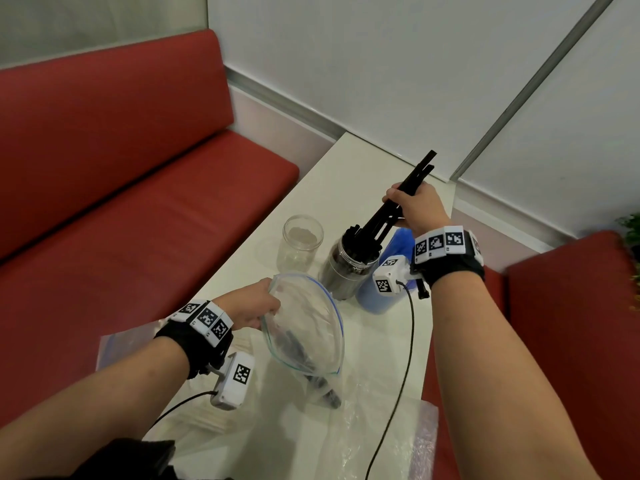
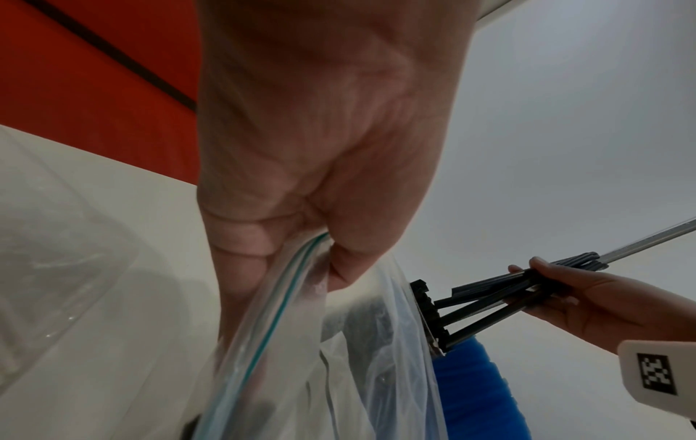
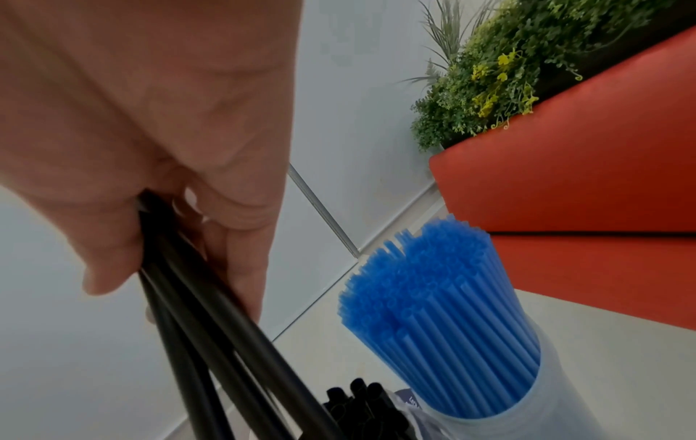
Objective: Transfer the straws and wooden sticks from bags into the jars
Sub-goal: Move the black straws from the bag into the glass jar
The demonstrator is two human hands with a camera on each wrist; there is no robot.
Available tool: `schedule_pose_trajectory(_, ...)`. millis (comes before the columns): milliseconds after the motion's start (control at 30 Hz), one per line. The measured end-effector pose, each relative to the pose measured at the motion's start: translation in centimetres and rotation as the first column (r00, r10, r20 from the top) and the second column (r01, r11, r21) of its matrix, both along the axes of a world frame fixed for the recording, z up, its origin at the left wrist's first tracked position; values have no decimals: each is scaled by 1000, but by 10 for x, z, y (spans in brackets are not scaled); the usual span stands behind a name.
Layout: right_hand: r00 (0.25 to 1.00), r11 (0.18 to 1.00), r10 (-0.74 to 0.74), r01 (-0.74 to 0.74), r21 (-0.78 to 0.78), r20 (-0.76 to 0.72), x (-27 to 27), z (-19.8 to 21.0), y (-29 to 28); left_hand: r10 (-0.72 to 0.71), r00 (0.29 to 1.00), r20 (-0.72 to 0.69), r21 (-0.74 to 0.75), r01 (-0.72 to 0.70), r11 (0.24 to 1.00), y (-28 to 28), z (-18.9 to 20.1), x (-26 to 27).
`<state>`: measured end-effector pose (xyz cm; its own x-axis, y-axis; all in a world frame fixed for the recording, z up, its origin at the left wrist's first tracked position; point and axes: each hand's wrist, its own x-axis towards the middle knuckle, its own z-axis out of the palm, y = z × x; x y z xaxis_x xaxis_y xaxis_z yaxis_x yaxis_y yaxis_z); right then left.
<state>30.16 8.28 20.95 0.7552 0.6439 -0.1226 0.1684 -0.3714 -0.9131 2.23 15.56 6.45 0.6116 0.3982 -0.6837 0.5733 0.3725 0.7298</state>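
My right hand (image 1: 408,206) grips a bunch of black straws (image 1: 398,206), tilted, their lower ends inside a clear jar (image 1: 343,271) that holds more black straws. The same bunch of black straws (image 3: 211,312) runs down from my fingers (image 3: 233,268) in the right wrist view. My left hand (image 1: 252,306) pinches the rim of an open zip bag (image 1: 304,327) with a few black straws at its bottom; the pinched zip bag rim (image 2: 286,297) shows close up. A jar of blue straws (image 3: 444,312) stands right of the black-straw jar. An empty clear jar (image 1: 301,240) stands to the left.
The white table (image 1: 346,174) sits in a corner between red benches (image 1: 121,188). Another bag with pale wooden sticks (image 1: 138,348) lies under my left wrist. Loose clear plastic (image 1: 381,427) lies at the near edge. Cables trail from both wrist cameras. A plant (image 3: 489,68) stands behind the right bench.
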Motion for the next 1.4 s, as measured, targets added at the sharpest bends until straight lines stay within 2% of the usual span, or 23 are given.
schedule_pose_trajectory(200, 998, 998, -53, 51, 44, 41, 0, -6, 6, -12, 1000, -10, -26, 12, 1000, 2, -3, -1)
schedule_pose_trajectory(433, 993, 978, -105, 93, 189, 55, -5, -15, 3, -12, 1000, -1, -27, 12, 1000, 1, -5, -2)
schedule_pose_trajectory(633, 984, 967, -154, 131, 220, 87, -3, -14, 4, -6, 1000, 7, -43, 6, 999, -2, -5, -3)
schedule_pose_trajectory(1033, 938, 913, -292, 214, 347, 188, -24, -69, -15, -13, 1000, 11, -41, 13, 999, -6, -6, -6)
schedule_pose_trajectory(1267, 961, 947, -237, 196, 256, 141, -23, -89, -8, -14, 1000, 11, -31, 14, 999, -7, -5, -6)
schedule_pose_trajectory(1400, 970, 962, -204, 175, 209, 131, -24, -87, 3, -17, 1000, -2, -22, 16, 1000, -6, -5, -7)
